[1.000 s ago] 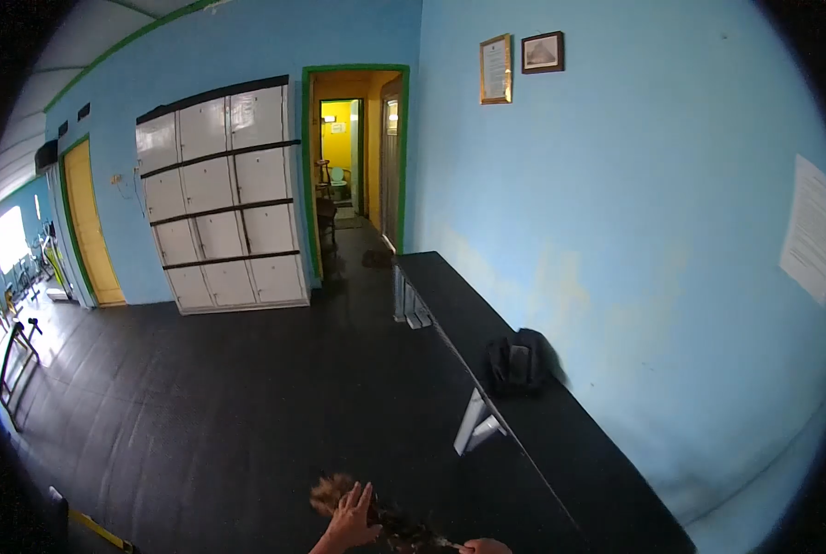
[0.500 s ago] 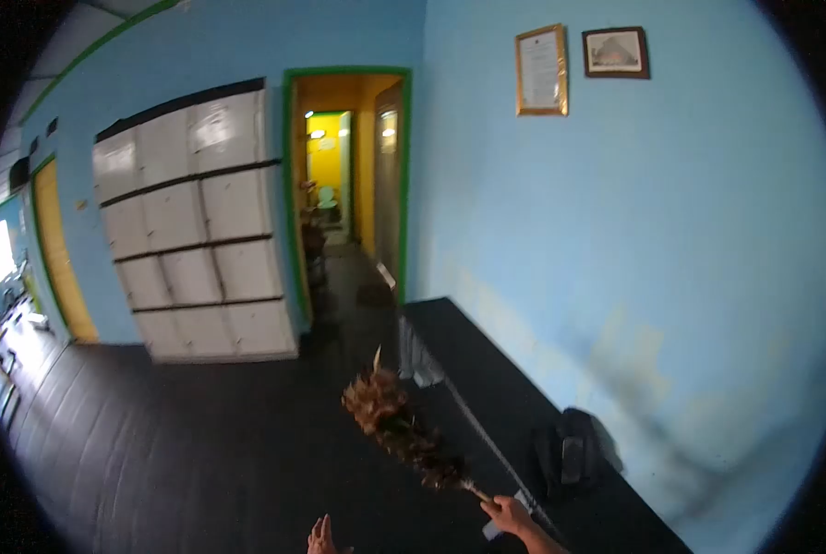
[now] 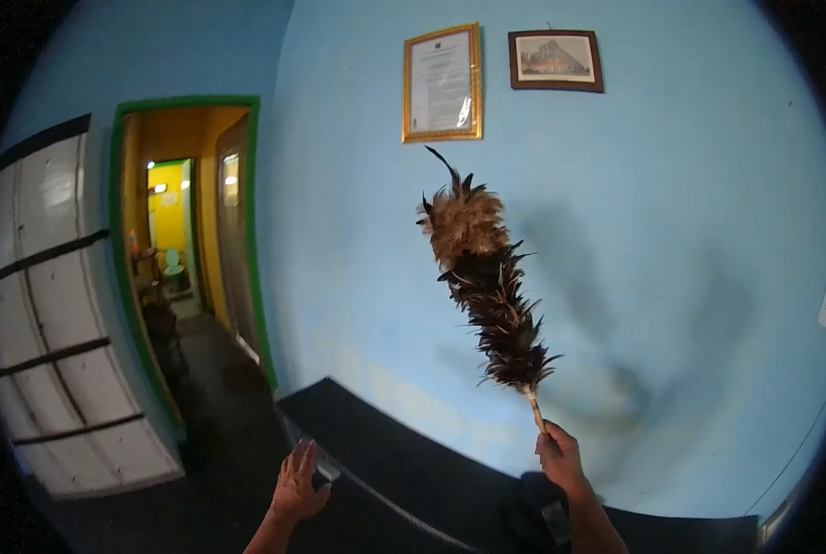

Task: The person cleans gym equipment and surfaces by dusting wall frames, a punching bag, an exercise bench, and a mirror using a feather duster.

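Glossy white lockers with black bands [image 3: 57, 286] fill the left edge, beside a green-framed doorway [image 3: 257, 231]. At lower centre-left, the left hand [image 3: 300, 485] has its fingers slightly spread, near a long, flat black bench [image 3: 357, 420]. A gold-framed printed sheet [image 3: 442, 81], its text too small to read, hangs at upper centre. Mid-frame, a feather duster [image 3: 494, 300], fluffy tan above and spiky dark brown below, tilts up-left; at lower right, the right hand [image 3: 562, 457] closes around its slim stick handle, the forearm partly hiding a black bag [image 3: 528, 508]. A dark-framed building picture [image 3: 556, 60] hangs upper right.
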`<state>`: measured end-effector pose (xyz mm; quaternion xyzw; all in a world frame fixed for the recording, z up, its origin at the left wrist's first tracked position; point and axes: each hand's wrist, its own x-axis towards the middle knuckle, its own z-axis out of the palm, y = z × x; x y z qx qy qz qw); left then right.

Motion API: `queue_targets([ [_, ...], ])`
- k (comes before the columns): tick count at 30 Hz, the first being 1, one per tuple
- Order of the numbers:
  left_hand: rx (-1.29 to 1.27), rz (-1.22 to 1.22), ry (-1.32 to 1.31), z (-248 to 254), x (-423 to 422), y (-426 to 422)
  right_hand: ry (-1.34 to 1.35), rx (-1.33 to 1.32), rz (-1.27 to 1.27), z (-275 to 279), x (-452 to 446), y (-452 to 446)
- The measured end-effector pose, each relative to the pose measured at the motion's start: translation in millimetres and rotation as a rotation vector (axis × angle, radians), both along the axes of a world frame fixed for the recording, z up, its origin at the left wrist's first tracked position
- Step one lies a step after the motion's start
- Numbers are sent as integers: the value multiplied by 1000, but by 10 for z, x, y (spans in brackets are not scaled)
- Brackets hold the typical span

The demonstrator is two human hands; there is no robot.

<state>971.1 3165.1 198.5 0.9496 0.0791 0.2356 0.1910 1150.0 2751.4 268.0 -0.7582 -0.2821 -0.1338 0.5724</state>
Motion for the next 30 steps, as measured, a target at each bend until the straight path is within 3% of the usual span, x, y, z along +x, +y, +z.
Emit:
queue_targets([
  [6, 180, -279, -316, 944, 1595, 719, -109, 38, -150, 369, 867, 753],
  [10, 129, -269, -379, 1150, 2619, 1290, -380, -176, -257, 211, 1397, 1516],
  [11, 147, -278, -390, 1172, 2960, 1460, -270, -267, -275, 288, 1460, 1722],
  [12, 178, -290, -436, 1724, 3040, 1101, -190, -342, -304, 839, 1288, 1384],
  [13, 159, -310, -476, 1876, 3318, 1154, -184, -339, -334, 923, 1344, 1444],
  [15, 143, -364, -576, 2021, 3977, 1265, -435, -317, -394, 886, 1610, 1596],
  [16, 150, -395, -636, 2229, 4218, 1249, -437, -323, -431, 1014, 1711, 1608],
  [22, 290, -486, -926, 3656, 4935, 642, -1012, -127, -890, 2638, 2151, 1576],
  [24, 286, -514, -1077, 4203, 5133, 250, -739, -78, -985, 3392, 2039, 1562],
  [26, 125, -473, -1194, 4429, 5535, 289, -919, -117, -1085, 3809, 2454, 1825],
  [30, -46, -453, -1357, 4728, 5841, 12, -948, -160, -1223, 4517, 2689, 1815],
])
